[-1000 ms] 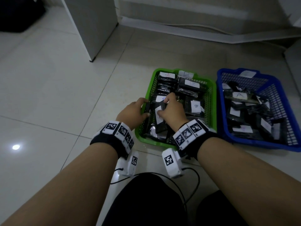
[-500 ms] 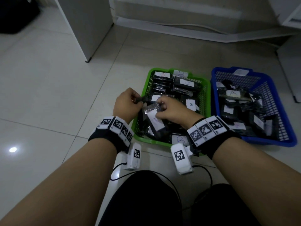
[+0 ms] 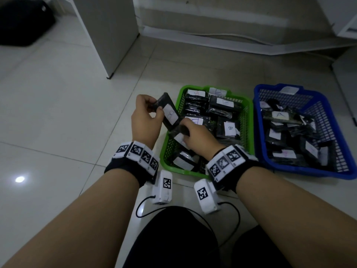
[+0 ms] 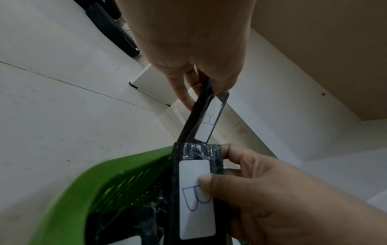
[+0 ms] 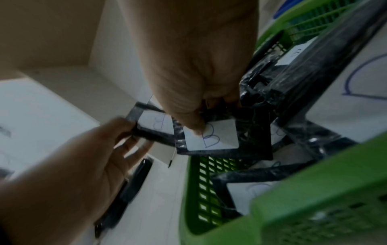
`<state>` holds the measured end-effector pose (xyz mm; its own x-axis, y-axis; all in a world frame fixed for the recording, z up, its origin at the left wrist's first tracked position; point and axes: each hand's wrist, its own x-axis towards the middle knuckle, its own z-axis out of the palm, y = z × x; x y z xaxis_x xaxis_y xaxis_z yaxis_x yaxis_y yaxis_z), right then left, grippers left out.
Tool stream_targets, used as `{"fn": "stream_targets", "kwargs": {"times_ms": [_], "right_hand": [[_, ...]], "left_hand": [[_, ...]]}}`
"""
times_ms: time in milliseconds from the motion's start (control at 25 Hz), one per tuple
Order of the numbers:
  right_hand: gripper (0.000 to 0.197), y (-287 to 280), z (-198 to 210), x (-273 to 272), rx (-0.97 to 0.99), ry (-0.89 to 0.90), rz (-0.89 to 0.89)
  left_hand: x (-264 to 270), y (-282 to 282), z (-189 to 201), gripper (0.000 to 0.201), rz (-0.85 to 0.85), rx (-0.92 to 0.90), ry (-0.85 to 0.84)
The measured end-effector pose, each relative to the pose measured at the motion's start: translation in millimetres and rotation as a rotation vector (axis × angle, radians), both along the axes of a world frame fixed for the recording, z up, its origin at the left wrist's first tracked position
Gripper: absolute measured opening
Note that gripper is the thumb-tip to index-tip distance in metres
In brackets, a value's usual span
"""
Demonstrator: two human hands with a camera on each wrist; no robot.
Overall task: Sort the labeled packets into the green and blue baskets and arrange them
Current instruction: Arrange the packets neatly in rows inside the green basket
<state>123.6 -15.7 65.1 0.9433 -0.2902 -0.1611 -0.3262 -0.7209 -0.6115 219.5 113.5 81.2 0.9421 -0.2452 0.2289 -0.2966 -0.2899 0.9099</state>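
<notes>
My left hand (image 3: 155, 108) pinches a black packet (image 3: 170, 113) with a white label marked B, tilted upright just left of the green basket (image 3: 167, 146). My right hand (image 3: 183, 131) grips a second B packet (image 3: 179, 137) over the basket's near-left part. In the left wrist view the left-hand packet (image 4: 207, 119) stands above the right-hand packet (image 4: 196, 197). In the right wrist view my thumb presses on that label (image 5: 211, 137). The green basket holds several B packets. The blue basket (image 3: 328, 107) at the right holds several packets, one marked A.
Both baskets sit side by side on the pale tiled floor. A white cabinet (image 3: 108, 35) stands at the back left, a black bag (image 3: 23, 22) in the far left corner. White furniture (image 3: 345, 78) edges the right. My dark-trousered knees (image 3: 173, 238) are below the hands.
Both hands have come up out of the green basket, each with a packet. The left hand has moved up and left past the basket's rim with its packet.
</notes>
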Motion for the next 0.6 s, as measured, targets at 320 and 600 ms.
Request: {"fn": "stream_targets", "kwargs": {"times_ms": [320,600], "right_hand": [[0.039,-0.3,-8.3,-9.6,0.028,0.163,0.173],[0.064,6.9,-37.3,4.1,-0.155,0.455,0.232]], "left_hand": [[-0.8,-3.6,-5.3,0.021,-0.014,-0.019,0.019],[-2.5,-1.9,-6.2,0.021,-0.037,-0.015,0.043]]}}
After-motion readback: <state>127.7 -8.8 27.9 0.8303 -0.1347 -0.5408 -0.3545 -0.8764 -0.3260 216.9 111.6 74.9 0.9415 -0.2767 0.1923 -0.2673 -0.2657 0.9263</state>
